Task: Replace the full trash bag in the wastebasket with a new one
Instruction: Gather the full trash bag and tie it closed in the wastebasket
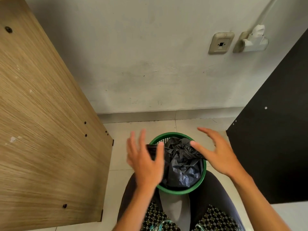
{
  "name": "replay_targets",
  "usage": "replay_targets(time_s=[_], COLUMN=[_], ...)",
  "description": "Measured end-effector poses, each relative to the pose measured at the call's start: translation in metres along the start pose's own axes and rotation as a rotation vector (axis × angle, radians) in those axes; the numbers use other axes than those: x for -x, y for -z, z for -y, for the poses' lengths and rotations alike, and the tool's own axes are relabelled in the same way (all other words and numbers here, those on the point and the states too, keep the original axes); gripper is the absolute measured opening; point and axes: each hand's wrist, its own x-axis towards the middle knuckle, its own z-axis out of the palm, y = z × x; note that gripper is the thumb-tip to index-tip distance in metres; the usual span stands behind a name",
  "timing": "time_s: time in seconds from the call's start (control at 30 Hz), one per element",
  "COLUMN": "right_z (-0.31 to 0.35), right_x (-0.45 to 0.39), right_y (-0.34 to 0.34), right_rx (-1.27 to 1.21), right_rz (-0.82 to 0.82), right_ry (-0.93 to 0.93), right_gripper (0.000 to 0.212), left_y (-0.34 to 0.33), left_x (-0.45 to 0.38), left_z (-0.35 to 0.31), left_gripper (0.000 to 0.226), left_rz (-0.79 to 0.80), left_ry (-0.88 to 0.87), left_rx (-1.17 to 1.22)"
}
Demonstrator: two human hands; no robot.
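Green wastebasket [181, 191] on the tile floor [116, 130] between the person's knees — holds a crumpled black trash bag [182, 165], bunched up to rim level. Left hand [145, 162] blurred, fingers spread, a dark flat thing under its palm — grip unclear. Right hand [215, 153] spread, holding nothing. Wood panel [41, 114] left, black panel [275, 139] right, wall [150, 55] behind.

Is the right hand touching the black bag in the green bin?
Cannot tell. In the head view the right hand is spread over the black bag, thumb overlapping it, but no contact or gap shows.
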Motion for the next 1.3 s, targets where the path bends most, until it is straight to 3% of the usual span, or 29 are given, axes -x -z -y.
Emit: replay_targets(time_s=[0.13,0.3,0.37,0.43,0.5,0.6,0.67,0.93,1.17,1.3], right_z=[-0.009,-0.042,-0.043,-0.04,-0.038,-0.037,-0.033,-0.004,-0.007,-0.015], right_x=[-0.031,-0.039,-0.04,-0.044,-0.049,-0.064,-0.077,-0.11,-0.117,-0.119], right_y=[-0.04,-0.069,-0.072,-0.07,-0.066,-0.063,-0.064,-0.081,-0.092,-0.097], right_rx=[0.305,0.313,0.252,0.204,0.177,0.2,0.262,0.585,0.638,0.548], right_rz=[0.242,0.307,0.266,0.25,0.297,0.438,0.527,0.846,0.893,0.892], right_ry=[0.071,-0.002,-0.002,-0.012,-0.064,-0.183,-0.234,-0.357,-0.378,-0.443], right_gripper=[0.079,0.07,0.07,0.079,0.096,0.119,0.123,0.111,0.11,0.109], left_y=[-0.057,-0.081,-0.075,-0.058,-0.039,-0.032,-0.039,-0.063,-0.067,-0.065], left_x=[0.03,0.025,0.024,0.034,0.051,0.067,0.064,0.01,0.0,0.009], left_z=[-0.017,0.012,0.011,0.004,-0.008,-0.02,-0.024,-0.018,-0.004,-0.007], left_gripper=[0.068,0.075,0.071,0.081,0.091,0.1,0.106,0.09,0.1,0.084], left_rz=[0.252,0.562,0.487,0.271,0.149,0.316,0.407,0.329,0.371,0.379], left_ry=[-0.037,0.089,0.062,0.056,0.223,0.683,0.833,1.068,1.062,1.049], left_rx=[-0.211,-0.264,-0.208,-0.136,0.053,0.43,0.57,0.691,0.595,0.602])
